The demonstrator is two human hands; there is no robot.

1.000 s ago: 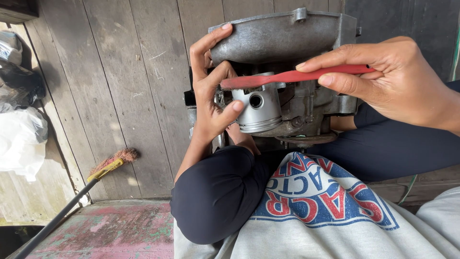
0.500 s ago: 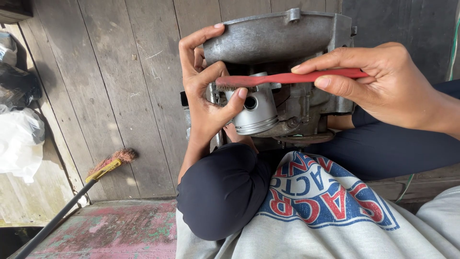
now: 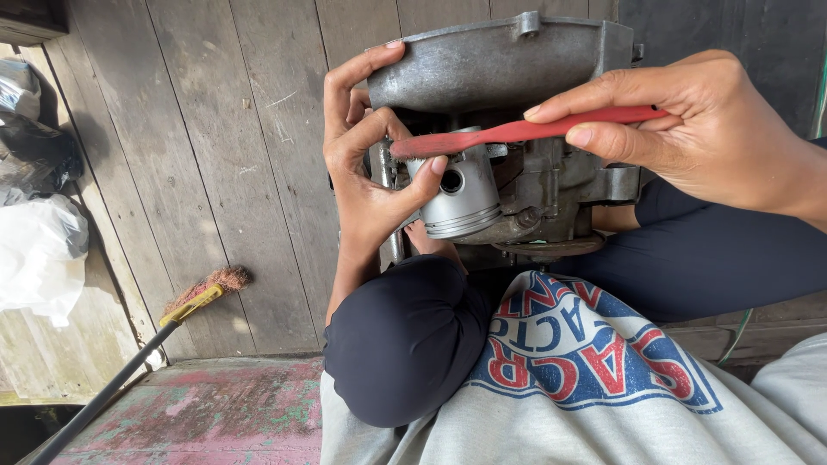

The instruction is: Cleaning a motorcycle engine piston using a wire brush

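A grey metal engine block [image 3: 500, 60] rests between my knees on the wooden floor. A silver piston [image 3: 461, 196] with a round pin hole sticks out of it toward me. My left hand [image 3: 366, 164] grips the piston, thumb on its side and fingers curled over the block's edge. My right hand [image 3: 698, 129] pinches a thin red tool [image 3: 517, 132] that lies across the top of the piston, its tip near my left index finger.
A broom [image 3: 194, 297] with a yellow collar and dark handle lies on the planks at lower left. White and black plastic bags [image 3: 39, 250] sit at the far left. A worn painted board [image 3: 198, 413] is at the bottom.
My left hand has shifted its fingers higher on the block and its thumb onto the piston. The red tool has slid slightly left across the piston top.
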